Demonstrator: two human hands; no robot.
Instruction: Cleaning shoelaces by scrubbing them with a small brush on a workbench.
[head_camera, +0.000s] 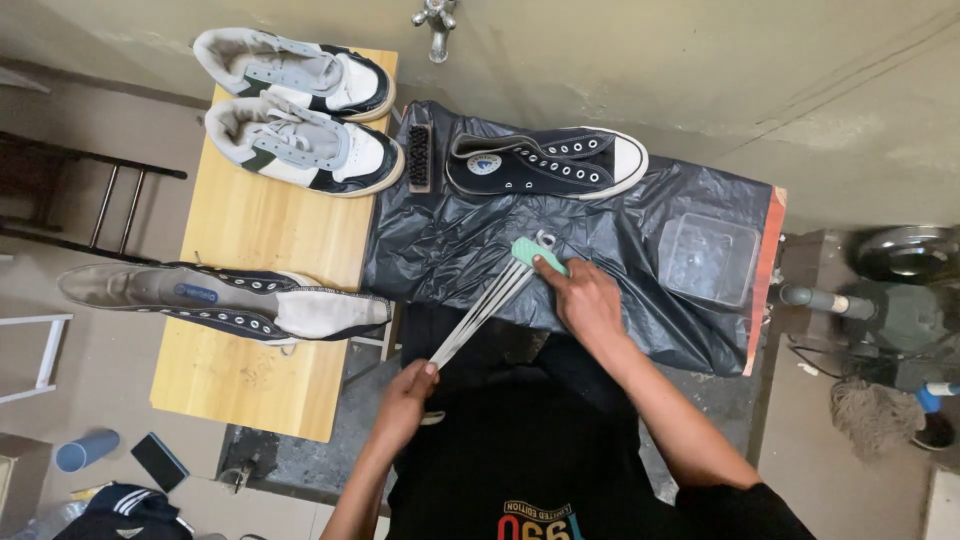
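I am looking straight down from a camera worn on my head. My right hand is closed around a small green brush, pressing it onto a bundle of white shoelaces. The laces run taut and slanting from the brush down to my left hand, whose fingers are pinched shut on their lower end. The brush end of the laces rests on a crinkled black plastic sheet spread over the work surface, while the lower end hangs off the near edge, above my black shirt.

On the sheet beyond my right hand lies a black high-top sneaker on its side, its eyelets without laces and its white toe pointing right. Just to its left lies a dark scrubbing brush. A clear plastic tub sits at the sheet's right side, well apart from my hands.

To the left stands a light wooden table. At its far end a pair of white sneakers sits side by side. Nearer me, a second black high-top lies across the table, its toe hanging off the left edge. A metal tap sticks out from the wall above.
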